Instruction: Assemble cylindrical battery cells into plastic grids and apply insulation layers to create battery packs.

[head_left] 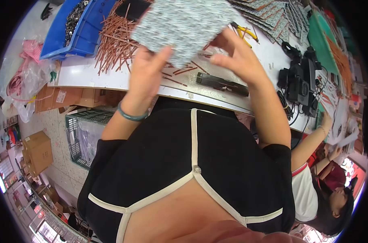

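My left hand (145, 77) grips the near left corner of a square panel (184, 26), its thumb on top. The panel's grey-and-white speckled surface is smeared by motion, and it is held tilted above the table. At the panel's right edge, my right hand (242, 60) has its thumb and fingers spread apart. Some of its fingers are partly hidden by the panel, and whether they touch it is unclear. Below the panel lie thin reddish-brown strips (115, 42), heaped toward the left. A long black bar-shaped tool (222, 84) rests near the table's front edge.
A blue bin (84, 38) of small metal parts stands at the left. Yellow-handled pliers (246, 34) lie right of the panel, before stacked similar panels (269, 18). Black devices with cables (299, 87) sit at the right. Another person's arm (313, 139) reaches in beyond them.
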`<state>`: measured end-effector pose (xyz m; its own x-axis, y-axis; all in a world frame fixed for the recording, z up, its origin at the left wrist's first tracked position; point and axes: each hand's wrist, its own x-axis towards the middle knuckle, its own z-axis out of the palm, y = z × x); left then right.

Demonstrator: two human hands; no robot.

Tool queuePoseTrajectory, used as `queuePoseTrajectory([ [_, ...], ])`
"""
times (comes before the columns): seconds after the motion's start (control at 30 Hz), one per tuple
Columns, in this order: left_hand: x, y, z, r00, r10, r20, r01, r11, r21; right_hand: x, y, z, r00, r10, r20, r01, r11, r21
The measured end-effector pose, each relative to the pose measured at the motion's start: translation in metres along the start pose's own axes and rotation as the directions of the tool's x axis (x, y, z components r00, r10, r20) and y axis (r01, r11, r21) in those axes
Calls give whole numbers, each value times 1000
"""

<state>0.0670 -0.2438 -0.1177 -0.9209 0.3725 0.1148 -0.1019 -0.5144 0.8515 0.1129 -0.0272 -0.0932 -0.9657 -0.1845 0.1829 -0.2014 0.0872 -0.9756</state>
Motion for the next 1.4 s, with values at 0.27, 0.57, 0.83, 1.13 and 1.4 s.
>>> queuePoseTrajectory([
  [0.27,22,-3,2,876,-74,477,-103,937,335,-61,-73,-58,988,-101,-116,26,853,-522],
  [0.57,9,-25,11,882,-177,437,-171,743,647,-64,-68,-44,998,63,-29,-65,706,-705],
  [0.83,1,-30,16,884,-54,465,-266,761,592,-109,-14,-42,906,227,-358,-346,884,-314],
  [1.13,6,-36,14,886,-155,437,-220,689,691,-118,-1,-43,925,165,-342,-340,760,-553],
  [1.4,34,-44,22,885,-315,342,-41,678,734,-108,14,-41,741,547,-388,-546,828,125],
])
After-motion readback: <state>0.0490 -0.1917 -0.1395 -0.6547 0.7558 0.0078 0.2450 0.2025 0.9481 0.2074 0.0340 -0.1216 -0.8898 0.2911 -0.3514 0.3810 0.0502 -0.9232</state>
